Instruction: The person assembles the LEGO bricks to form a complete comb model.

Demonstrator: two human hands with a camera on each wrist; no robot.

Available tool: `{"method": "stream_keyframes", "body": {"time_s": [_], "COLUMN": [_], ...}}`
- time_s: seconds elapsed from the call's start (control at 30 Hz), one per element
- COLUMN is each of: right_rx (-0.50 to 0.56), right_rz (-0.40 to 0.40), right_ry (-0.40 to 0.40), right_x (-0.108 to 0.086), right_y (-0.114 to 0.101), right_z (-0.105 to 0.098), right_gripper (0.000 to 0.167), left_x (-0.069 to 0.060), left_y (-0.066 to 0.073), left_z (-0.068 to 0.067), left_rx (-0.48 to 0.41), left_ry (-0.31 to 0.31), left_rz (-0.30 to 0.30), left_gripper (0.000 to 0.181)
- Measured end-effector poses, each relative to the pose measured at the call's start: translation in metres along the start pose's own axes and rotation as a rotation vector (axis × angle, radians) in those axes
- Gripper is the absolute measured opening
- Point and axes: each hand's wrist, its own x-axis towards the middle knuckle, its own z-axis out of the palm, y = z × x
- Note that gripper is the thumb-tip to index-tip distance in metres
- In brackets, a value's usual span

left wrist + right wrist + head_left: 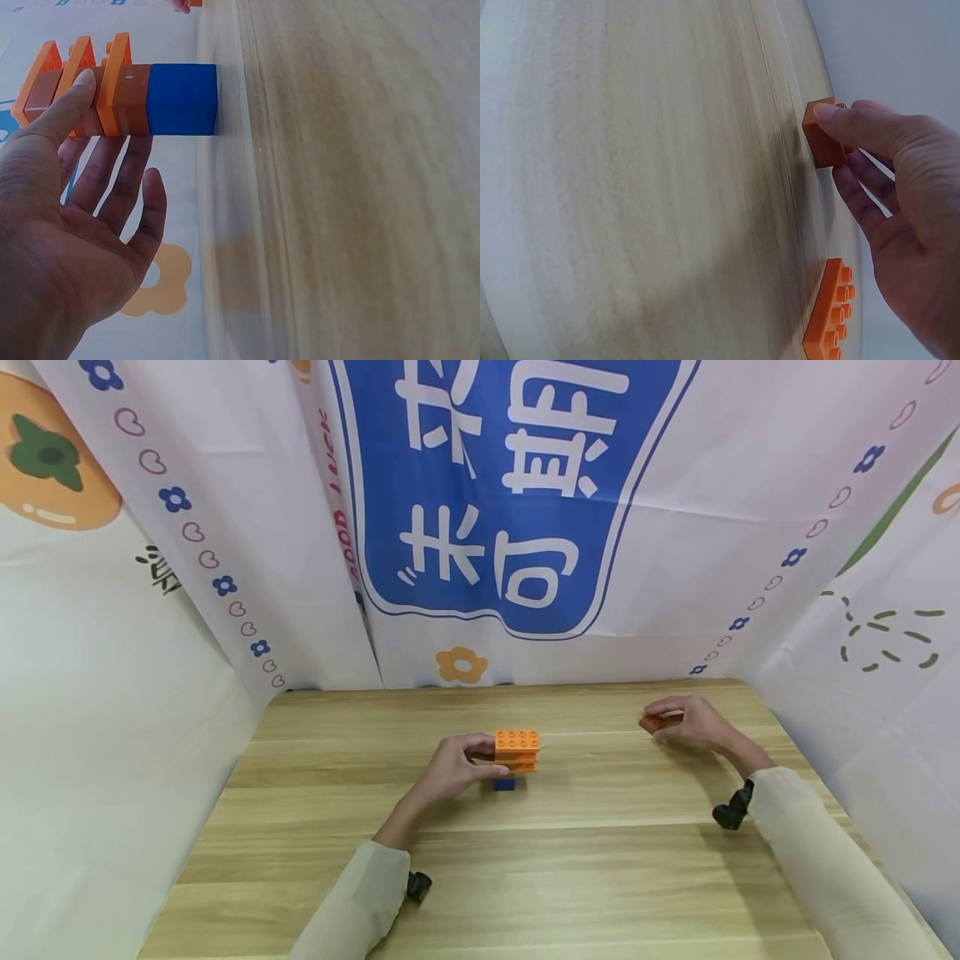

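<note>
My left hand (455, 767) grips a stack of toy building blocks from the side, thumb on one face and fingers on the opposite one. At the stack's foot is a blue block (182, 99); above it brown-orange blocks (132, 101) alternate with wider orange studded plates (517, 741). Whether the blue block touches the table cannot be told. Farther right, my right hand (693, 722) pinches a small brown-orange block (824, 136) between thumb and fingers, close to the tabletop. An orange studded plate (829, 311) lies near that hand in the right wrist view.
The wooden table (450, 877) spreads beneath both hands. Behind it hangs a white printed cloth (675, 593) with a blue sign, and more cloth encloses the left and right sides.
</note>
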Motion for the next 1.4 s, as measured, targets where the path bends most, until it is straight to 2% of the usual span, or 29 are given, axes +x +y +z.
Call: {"method": "stream_keyframes", "body": {"time_s": [0.13, 0.33, 0.67, 1.0, 1.2, 1.4], "right_rx": [-0.017, -0.064, -0.084, -0.075, -0.07, -0.077], "right_rz": [-0.02, -0.007, -0.001, -0.019, -0.058, -0.044], "right_ry": [0.004, 0.009, 0.02, 0.017, 0.009, -0.015], "right_x": [0.0, 0.0, -0.001, -0.001, -0.001, 0.001], "right_y": [-0.001, -0.001, 0.002, -0.008, -0.011, -0.021], "right_z": [0.0, 0.001, 0.005, 0.01, 0.015, 0.019], "right_gripper": [0.043, 0.037, 0.033, 0.032, 0.031, 0.031], "left_x": [0.0, 0.0, 0.001, 0.001, 0.001, 0.001], "left_y": [0.0, -0.001, -0.002, -0.002, -0.001, -0.001], "left_z": [0.0, 0.001, 0.001, 0.001, 0.001, 0.0], "left_rx": [-0.001, -0.006, -0.002, 0.009, 0.016, 0.006], "left_ry": [0.001, 0.0, 0.003, 0.009, 0.013, 0.016], "left_rz": [0.002, 0.01, 0.009, 0.005, 0.007, -0.008], "left_gripper": [0.041, 0.041, 0.041, 0.041, 0.041, 0.04]}}
